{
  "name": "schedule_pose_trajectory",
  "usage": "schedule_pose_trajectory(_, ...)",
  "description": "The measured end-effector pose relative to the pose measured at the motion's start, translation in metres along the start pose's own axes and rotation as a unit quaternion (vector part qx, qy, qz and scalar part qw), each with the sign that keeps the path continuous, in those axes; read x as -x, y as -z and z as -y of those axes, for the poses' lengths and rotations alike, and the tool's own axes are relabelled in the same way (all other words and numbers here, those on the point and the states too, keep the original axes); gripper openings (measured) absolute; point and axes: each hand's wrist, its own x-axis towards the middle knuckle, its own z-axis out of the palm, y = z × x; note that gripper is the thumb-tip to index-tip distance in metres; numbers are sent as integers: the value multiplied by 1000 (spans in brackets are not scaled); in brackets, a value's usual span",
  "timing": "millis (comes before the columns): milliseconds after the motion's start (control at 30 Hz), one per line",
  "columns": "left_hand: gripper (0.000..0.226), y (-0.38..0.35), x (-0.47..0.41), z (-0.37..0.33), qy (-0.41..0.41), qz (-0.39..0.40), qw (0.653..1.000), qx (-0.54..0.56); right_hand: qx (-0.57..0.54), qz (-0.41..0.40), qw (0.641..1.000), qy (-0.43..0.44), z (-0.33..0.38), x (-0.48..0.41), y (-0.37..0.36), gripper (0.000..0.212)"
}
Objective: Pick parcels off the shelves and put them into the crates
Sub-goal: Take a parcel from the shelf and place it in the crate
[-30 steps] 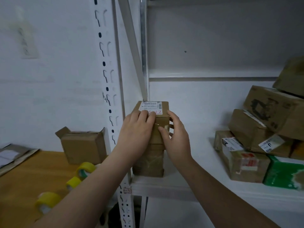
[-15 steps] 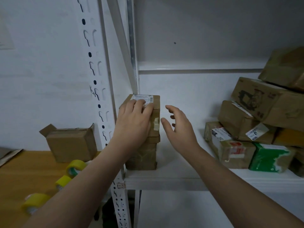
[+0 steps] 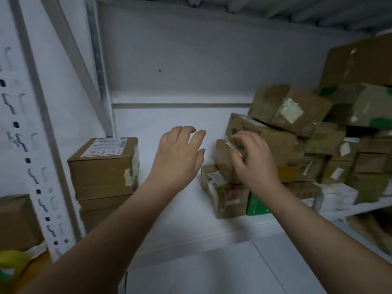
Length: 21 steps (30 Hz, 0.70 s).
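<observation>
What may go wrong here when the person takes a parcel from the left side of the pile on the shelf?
1. The small parcel at the right hand seems to lean against the pile. Pulling it out may let the long box and the tilted box above slide down.
2. The labelled parcel below it sits near the shelf front edge; a nudge may push it off.
3. The left hand is open and supports nothing.

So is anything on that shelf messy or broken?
Yes. The pile of parcels on the right of the shelf is a jumble, with boxes leaning at different angles. The tilted box near the top has a crumpled, peeling tape patch. The stack on the left sits straight.
</observation>
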Motion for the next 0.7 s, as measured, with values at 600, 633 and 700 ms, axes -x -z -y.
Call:
schedule_pose_trajectory(600,81,-63,-196,-160,15,114,993,37,-29,-12,987,-155,-165,-72,126,68)
schedule_pose_trajectory(633,80,-66,-202,-160,16,131,991,20,-53,-3,985,-166,-170,-78,127,71)
schedule_pose_trajectory(700,72,-72,-207,-159,16,147,989,3,-127,23,973,-190,-177,-87,127,75)
